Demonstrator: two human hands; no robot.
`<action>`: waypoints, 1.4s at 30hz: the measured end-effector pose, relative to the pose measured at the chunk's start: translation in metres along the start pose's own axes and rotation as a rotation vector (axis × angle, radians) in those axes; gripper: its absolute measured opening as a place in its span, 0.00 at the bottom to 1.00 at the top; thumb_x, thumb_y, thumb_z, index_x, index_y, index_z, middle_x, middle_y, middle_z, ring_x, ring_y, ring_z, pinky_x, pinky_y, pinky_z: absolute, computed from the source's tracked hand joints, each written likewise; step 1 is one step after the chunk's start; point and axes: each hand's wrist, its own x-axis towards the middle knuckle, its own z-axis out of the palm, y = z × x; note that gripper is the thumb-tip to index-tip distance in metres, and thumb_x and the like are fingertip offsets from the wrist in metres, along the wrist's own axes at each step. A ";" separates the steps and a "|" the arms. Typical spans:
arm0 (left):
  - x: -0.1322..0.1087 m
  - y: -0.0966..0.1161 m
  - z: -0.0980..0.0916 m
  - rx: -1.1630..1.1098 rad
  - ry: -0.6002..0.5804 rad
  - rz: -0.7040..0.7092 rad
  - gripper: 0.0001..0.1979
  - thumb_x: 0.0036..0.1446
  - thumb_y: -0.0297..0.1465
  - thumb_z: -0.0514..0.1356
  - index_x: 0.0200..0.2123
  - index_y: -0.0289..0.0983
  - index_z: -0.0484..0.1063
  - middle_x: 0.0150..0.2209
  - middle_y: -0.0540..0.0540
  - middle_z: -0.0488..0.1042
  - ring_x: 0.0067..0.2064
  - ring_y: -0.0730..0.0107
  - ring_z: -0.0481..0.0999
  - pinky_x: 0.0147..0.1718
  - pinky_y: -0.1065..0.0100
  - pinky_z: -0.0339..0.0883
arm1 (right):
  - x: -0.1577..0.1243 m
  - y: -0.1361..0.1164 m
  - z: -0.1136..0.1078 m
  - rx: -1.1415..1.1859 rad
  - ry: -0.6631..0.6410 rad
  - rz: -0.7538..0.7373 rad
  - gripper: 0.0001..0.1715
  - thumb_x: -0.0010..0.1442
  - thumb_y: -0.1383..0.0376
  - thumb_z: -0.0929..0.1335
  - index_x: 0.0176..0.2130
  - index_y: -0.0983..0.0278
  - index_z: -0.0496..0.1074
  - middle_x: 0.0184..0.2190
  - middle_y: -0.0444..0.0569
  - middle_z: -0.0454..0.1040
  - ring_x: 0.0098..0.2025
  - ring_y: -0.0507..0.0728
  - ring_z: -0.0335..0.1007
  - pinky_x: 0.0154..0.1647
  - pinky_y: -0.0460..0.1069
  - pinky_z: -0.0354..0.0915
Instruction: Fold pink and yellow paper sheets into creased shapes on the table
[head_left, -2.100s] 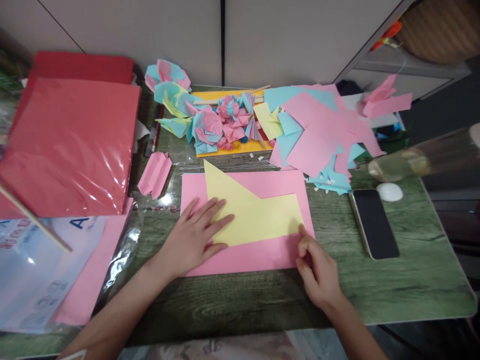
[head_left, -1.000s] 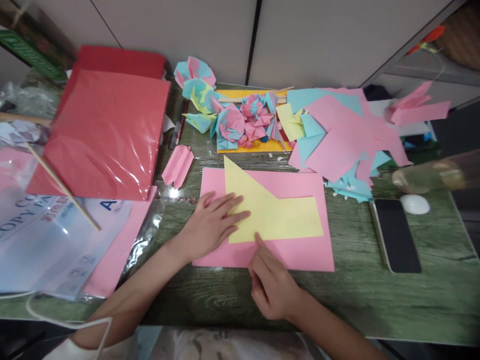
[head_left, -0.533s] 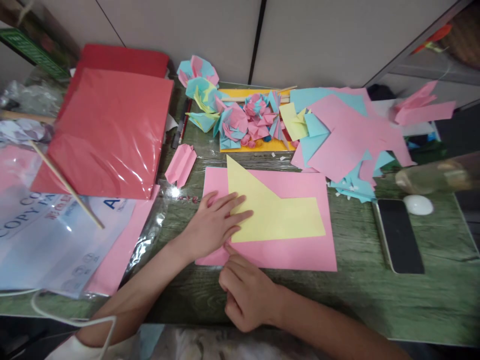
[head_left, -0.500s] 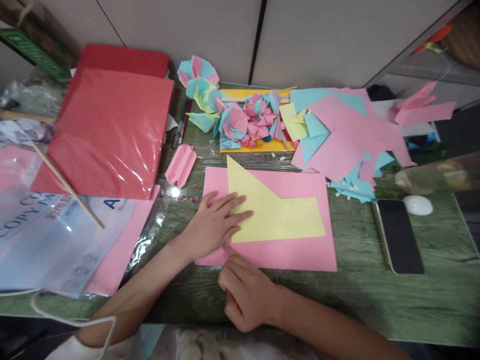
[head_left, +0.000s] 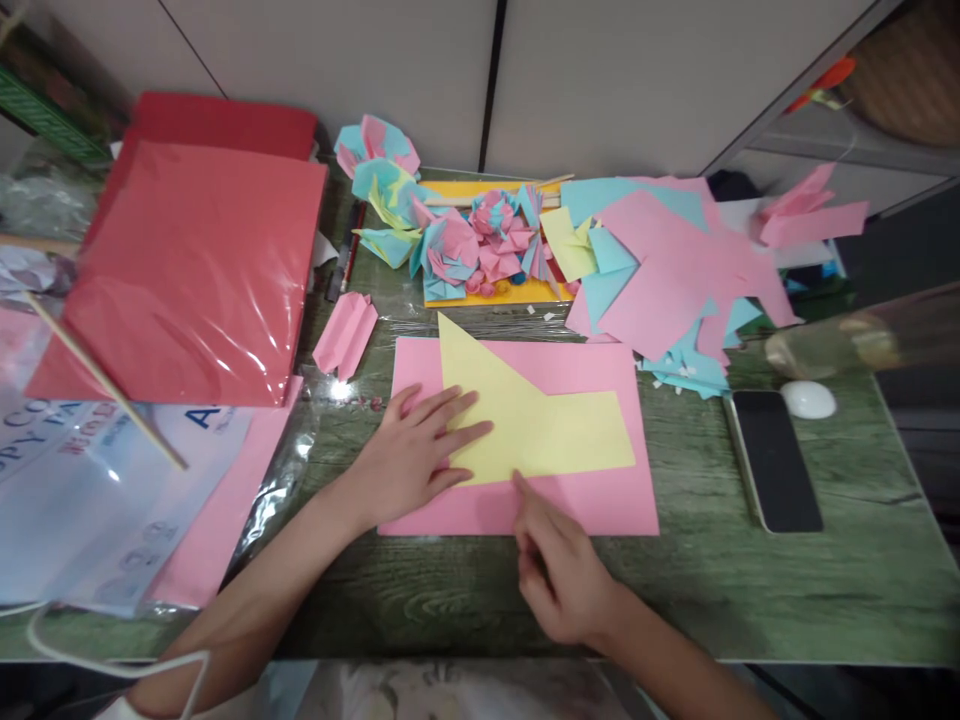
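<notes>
The folded yellow paper (head_left: 547,430) lies on the pink paper (head_left: 600,510) in front of the person, its sharp corner poking past the pink edge, between ten and eleven o'clock. The left hand (head_left: 409,455) rests palm down, fingers spread over its nine o'clock end. The right hand (head_left: 559,565) is mostly curled, index finger out, tip at the six o'clock edge. Around that paper I see paper flowers (head_left: 454,245) at eleven, a smartphone (head_left: 776,460) at three.

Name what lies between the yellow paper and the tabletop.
In the head view: pink paper; only the far tip of the yellow paper reaches past it, over the tabletop.
</notes>
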 end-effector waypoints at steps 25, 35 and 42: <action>-0.005 0.019 0.004 0.134 0.062 0.108 0.19 0.61 0.40 0.53 0.53 0.41 0.67 0.59 0.42 0.64 0.62 0.57 0.58 0.59 0.51 0.48 | -0.048 0.055 -0.088 0.709 0.755 0.302 0.06 0.53 0.68 0.62 0.26 0.60 0.58 0.18 0.36 0.53 0.21 0.49 0.53 0.47 0.66 0.64; 0.007 0.040 -0.022 0.180 0.438 0.151 0.08 0.61 0.27 0.52 0.35 0.37 0.71 0.30 0.48 0.77 0.33 0.71 0.76 0.47 0.64 0.68 | -0.008 0.019 -0.101 0.170 0.615 0.178 0.02 0.57 0.65 0.66 0.31 0.61 0.67 0.27 0.42 0.67 0.32 0.53 0.67 0.47 0.57 0.65; 0.031 0.081 -0.098 0.015 0.677 0.107 0.07 0.60 0.30 0.54 0.32 0.38 0.71 0.30 0.50 0.77 0.33 0.71 0.76 0.34 0.71 0.67 | 0.049 -0.056 -0.103 -0.400 0.390 -0.219 0.08 0.60 0.66 0.64 0.40 0.60 0.71 0.36 0.46 0.76 0.40 0.55 0.70 0.55 0.58 0.57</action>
